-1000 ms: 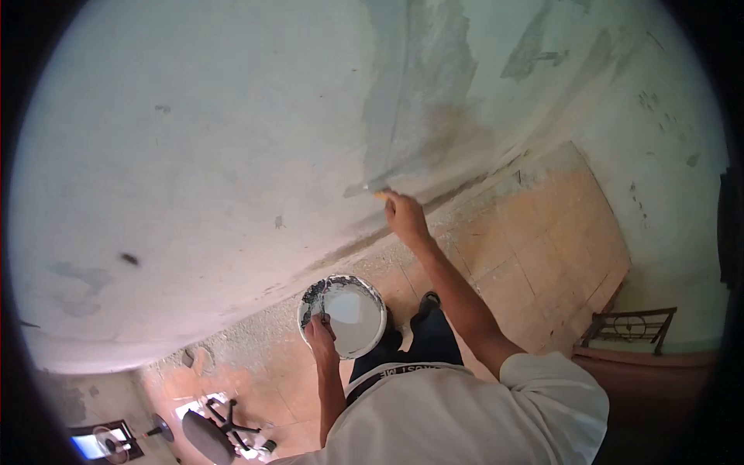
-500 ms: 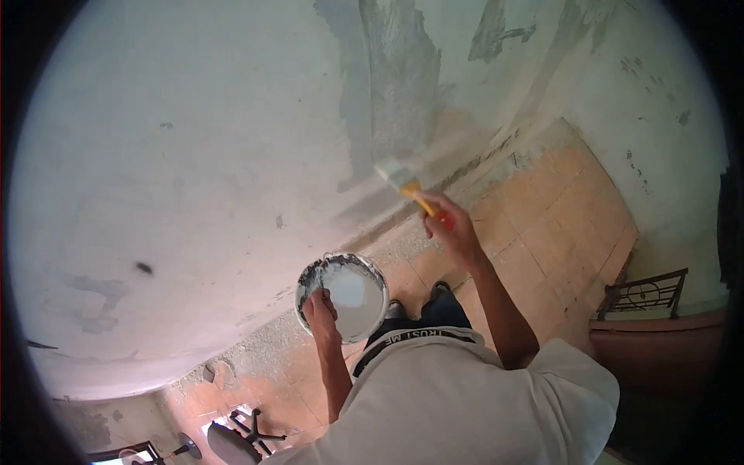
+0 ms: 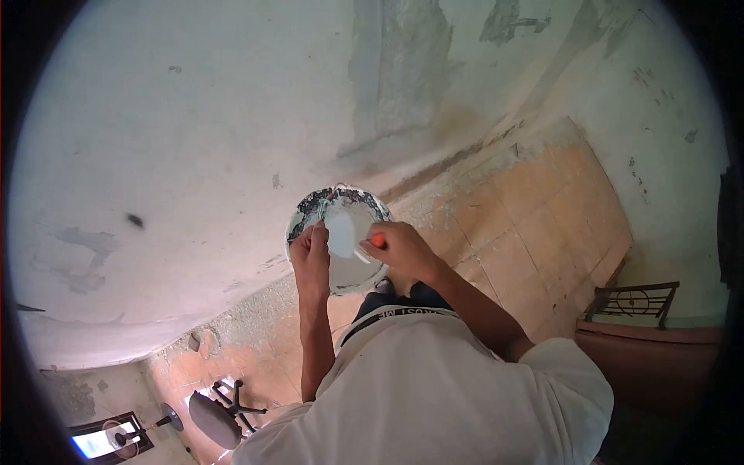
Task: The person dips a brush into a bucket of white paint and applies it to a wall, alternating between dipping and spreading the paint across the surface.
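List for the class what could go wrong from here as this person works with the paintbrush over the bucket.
The bucket seems to hang from the left hand alone, so a slipping grip could spill the pale liquid over the tiled floor.

The right hand holds the paintbrush over the near side; drips might land on the white shirt.

Knocking the smeared rim could flick some onto the wall.

The round bucket (image 3: 313,203), dark-blotched inside, holds pale liquid (image 3: 341,235); the red-handled brush (image 3: 377,240), mostly hidden, is over its opening.
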Demonstrator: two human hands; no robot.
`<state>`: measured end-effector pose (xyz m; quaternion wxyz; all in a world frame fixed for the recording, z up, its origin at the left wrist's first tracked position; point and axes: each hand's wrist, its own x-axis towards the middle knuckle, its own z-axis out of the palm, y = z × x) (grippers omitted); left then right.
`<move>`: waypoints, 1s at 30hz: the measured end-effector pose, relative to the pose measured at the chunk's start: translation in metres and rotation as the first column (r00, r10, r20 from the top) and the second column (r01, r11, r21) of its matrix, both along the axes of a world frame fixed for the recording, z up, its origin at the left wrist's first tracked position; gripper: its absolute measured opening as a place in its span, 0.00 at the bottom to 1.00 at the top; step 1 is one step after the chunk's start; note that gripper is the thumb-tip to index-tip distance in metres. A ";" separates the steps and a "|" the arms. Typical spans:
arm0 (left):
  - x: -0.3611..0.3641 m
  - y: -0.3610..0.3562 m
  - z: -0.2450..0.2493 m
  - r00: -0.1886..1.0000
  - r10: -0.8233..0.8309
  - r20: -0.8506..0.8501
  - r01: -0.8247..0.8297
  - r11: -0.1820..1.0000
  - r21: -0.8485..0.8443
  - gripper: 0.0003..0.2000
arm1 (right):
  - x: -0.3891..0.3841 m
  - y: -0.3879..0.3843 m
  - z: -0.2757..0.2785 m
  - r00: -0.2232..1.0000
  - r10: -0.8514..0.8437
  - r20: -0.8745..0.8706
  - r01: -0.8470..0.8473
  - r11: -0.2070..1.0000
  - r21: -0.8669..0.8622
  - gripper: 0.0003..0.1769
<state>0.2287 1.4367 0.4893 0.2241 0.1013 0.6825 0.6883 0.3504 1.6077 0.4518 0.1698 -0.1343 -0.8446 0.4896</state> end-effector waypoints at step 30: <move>-0.075 0.003 -0.061 0.977 -0.209 -0.045 0.206 0.977 -0.054 0.22 | -0.124 -0.013 -0.178 0.974 0.093 0.208 -0.155 0.938 0.309 0.21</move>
